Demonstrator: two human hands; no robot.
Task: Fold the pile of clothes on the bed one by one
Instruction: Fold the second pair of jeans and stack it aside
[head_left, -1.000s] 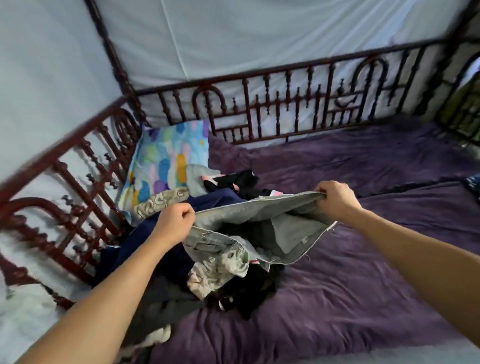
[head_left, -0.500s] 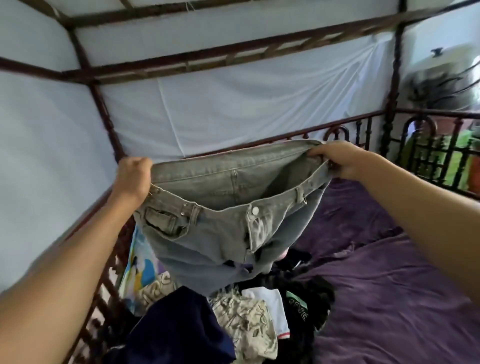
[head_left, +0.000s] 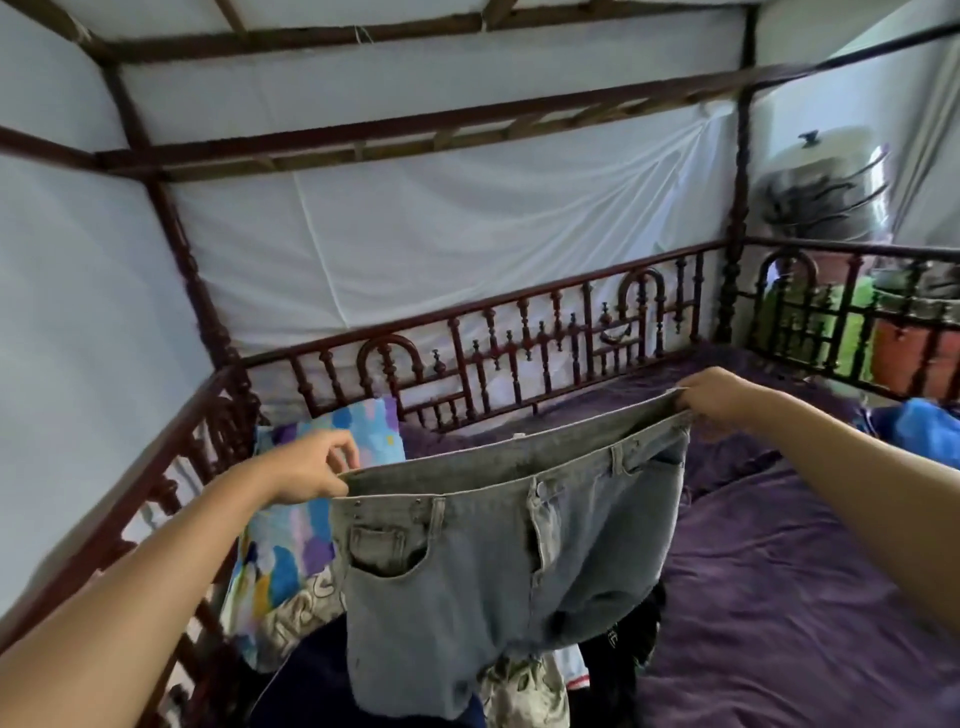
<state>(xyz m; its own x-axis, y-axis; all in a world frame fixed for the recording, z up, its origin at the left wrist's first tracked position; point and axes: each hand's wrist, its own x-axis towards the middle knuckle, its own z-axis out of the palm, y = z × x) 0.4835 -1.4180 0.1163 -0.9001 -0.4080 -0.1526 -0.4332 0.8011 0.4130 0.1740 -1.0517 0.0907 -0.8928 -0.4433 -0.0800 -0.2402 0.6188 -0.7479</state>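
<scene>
The shorts (head_left: 493, 561) are held spread over the pile (head_left: 524, 691), waistband pinched in left hand (head_left: 306, 470) and right hand (head_left: 719, 392) (halving lengthwise seems due).

White cloth (head_left: 467, 249) hung behind a dark carved wooden railing (head_left: 587, 332) and overhead beams (head_left: 363, 128). A fan (head_left: 826, 202) stood beyond the purple-sheeted bed (head_left: 779, 571), in daylight.

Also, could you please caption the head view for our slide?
The left hand and right hand hold grey denim shorts by the waistband above the clothes pile on a purple bed.
</scene>
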